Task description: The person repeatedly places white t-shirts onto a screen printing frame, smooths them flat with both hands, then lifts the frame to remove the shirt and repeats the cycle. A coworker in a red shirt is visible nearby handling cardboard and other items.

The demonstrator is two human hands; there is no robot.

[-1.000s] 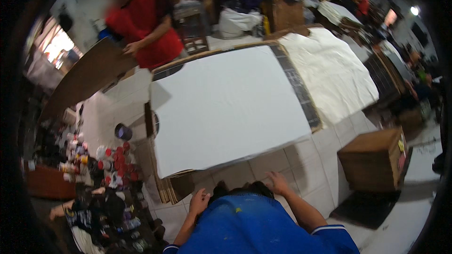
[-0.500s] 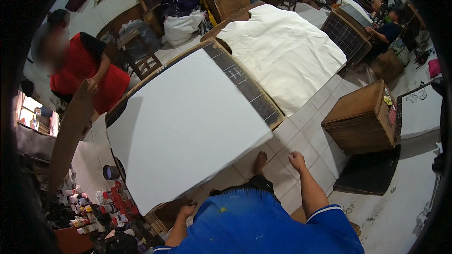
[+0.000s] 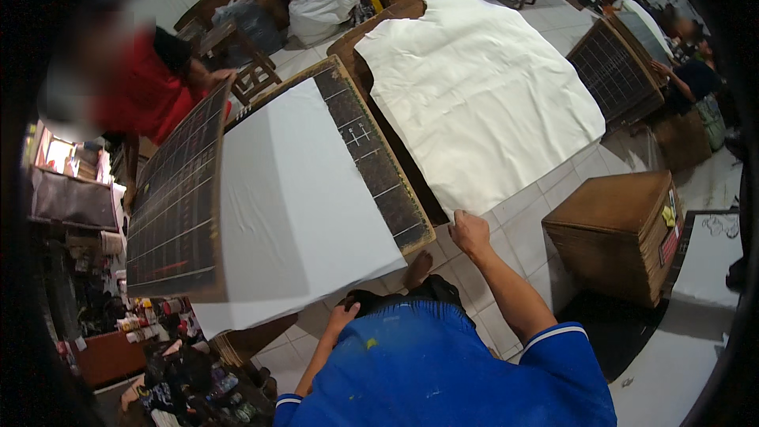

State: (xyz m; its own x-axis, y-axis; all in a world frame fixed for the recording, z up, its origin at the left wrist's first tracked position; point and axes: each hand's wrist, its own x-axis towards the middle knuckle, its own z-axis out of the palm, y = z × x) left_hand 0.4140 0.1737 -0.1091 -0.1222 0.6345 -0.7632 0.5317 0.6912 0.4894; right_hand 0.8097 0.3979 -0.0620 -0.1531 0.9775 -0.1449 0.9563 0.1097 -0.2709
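Creamy-white creased cloth sheet (image 3: 482, 103) looks light and limp, best held at corners; right hand (image 3: 471, 235) fingers pinch its near one; left hand (image 3: 341, 318) fingers, cannot tell.

Right fingers (image 3: 461, 229) at cream cloth (image 3: 490, 103), gridded board (image 3: 175, 205) tilted over white cloth (image 3: 308, 213)

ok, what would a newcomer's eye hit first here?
Probably the cream shirt-shaped cloth, bright at upper centre, with the person's right grip closed at its near corner. Next, the dark gridded board at left, held tilted by a co-worker in red and hiding part of the grey-white cloth. Then the vivid blue shirt at bottom centre.
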